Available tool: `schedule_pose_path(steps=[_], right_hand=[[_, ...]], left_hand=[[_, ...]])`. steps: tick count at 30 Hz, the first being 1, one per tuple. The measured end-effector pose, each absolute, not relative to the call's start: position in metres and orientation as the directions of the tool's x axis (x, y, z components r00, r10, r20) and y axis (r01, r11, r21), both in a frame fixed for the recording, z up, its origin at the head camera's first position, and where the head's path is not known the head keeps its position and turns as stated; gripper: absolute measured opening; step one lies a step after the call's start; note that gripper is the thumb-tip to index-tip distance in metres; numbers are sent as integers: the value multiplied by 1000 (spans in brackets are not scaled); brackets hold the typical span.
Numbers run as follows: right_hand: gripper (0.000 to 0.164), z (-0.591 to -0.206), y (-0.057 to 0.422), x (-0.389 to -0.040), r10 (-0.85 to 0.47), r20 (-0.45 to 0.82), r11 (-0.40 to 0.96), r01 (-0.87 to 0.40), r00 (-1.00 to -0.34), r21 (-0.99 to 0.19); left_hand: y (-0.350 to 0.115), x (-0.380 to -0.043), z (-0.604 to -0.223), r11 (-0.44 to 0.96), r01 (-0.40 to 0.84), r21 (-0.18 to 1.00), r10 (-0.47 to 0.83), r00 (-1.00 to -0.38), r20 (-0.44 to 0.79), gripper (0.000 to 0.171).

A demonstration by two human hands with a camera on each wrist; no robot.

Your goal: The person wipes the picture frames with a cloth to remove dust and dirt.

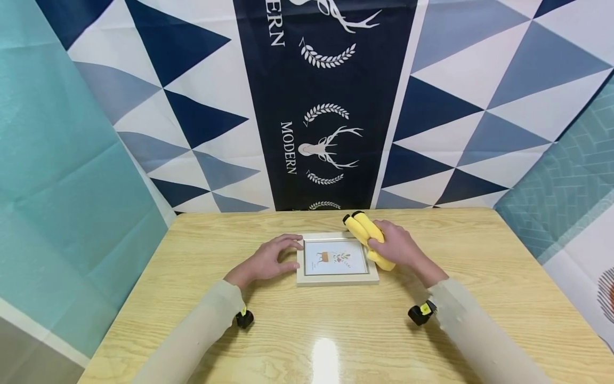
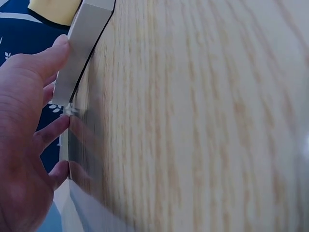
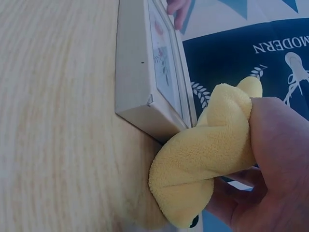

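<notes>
A cream-coloured picture frame [image 1: 337, 280] lies flat on the table, its picture of an orange animal and flowers facing up. Along its left side is my left hand [image 1: 272, 258], fingers and thumb spread and relaxed. The thumb touches the frame's edge [image 2: 87, 43] in the left wrist view, while other fingertips reach down by the tabletop. My right hand [image 1: 398, 242] grips a bunched yellow cloth [image 1: 366, 228] with dark edging. In the right wrist view the cloth [image 3: 207, 145] presses against the frame's corner [image 3: 149, 104]; the fingers behind it are partly hidden.
Everything rests on a light wood-grain table [image 1: 297, 330] with a bright glare spot near the front. Behind it hangs a patterned backdrop [image 1: 326, 90] with triangles and deer heads. Teal sheeting [image 1: 62, 186] stands at the left. Small black wrist cameras [image 1: 244, 319] sit below the sleeves.
</notes>
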State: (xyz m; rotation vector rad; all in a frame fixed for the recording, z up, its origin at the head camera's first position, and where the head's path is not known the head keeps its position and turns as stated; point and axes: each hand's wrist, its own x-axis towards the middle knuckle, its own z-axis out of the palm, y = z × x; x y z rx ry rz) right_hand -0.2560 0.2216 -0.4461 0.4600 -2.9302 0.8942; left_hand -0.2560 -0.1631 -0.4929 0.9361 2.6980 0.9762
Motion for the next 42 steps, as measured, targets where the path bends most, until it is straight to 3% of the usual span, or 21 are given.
schedule_pose_path(steps=[7,26,42], right_hand=[[35,-448,225,-249,-255,135,775,-286,-957,-563],[18,-454,221,-214,-183,122,746,-219,-976,-629],[20,-456,221,-191,-164,116,735,-200,-980,-648]], left_hand=[[-159,-259,-491,622,487,614,577,-814,61,46],[-160,-249,-481,638,467,613,564,-825,41,46],[-159,-248,-480,637,474,608,576,-817,34,48]])
